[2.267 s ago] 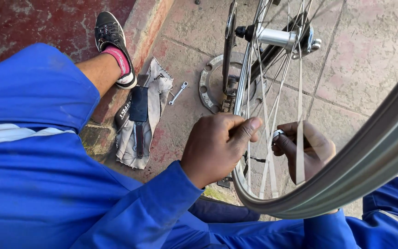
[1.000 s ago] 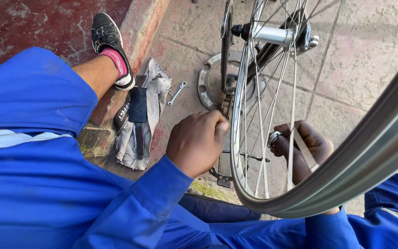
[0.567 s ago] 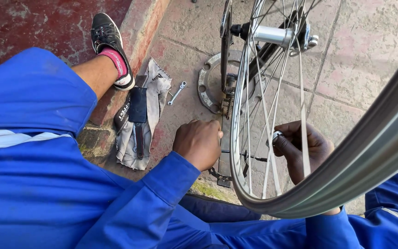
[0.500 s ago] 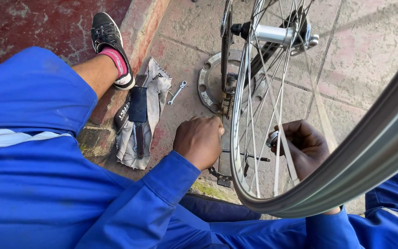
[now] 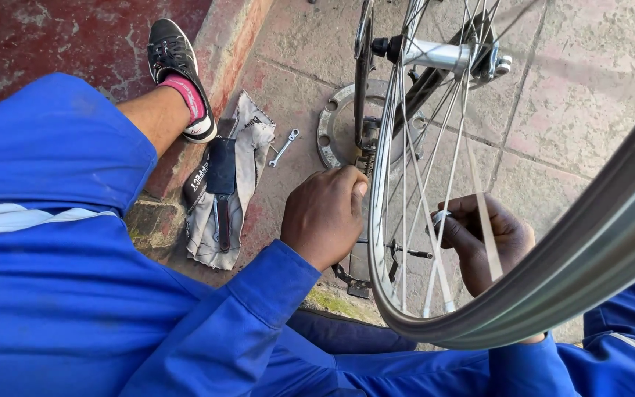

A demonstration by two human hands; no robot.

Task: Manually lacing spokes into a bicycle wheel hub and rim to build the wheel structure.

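A bare bicycle wheel stands upright in front of me, its silver rim (image 5: 378,220) edge-on and its hub (image 5: 439,53) at the top. My left hand (image 5: 325,215) rests against the left side of the rim, fingers curled on it. Behind the spokes, my right hand (image 5: 488,237) pinches a small silver tool (image 5: 440,217) at one spoke. Blue overall sleeves cover both arms.
A second, blurred rim (image 5: 597,242) crosses the right foreground. On the paving lie a grey cloth (image 5: 238,154) with a black tool pouch (image 5: 221,167), a small spanner (image 5: 284,147) and a round metal disc (image 5: 332,131). My leg in a black shoe (image 5: 172,50) stretches left.
My left hand slid lower along the rim and the wheel turned slightly. My right hand stayed at the spokes with the small tool.
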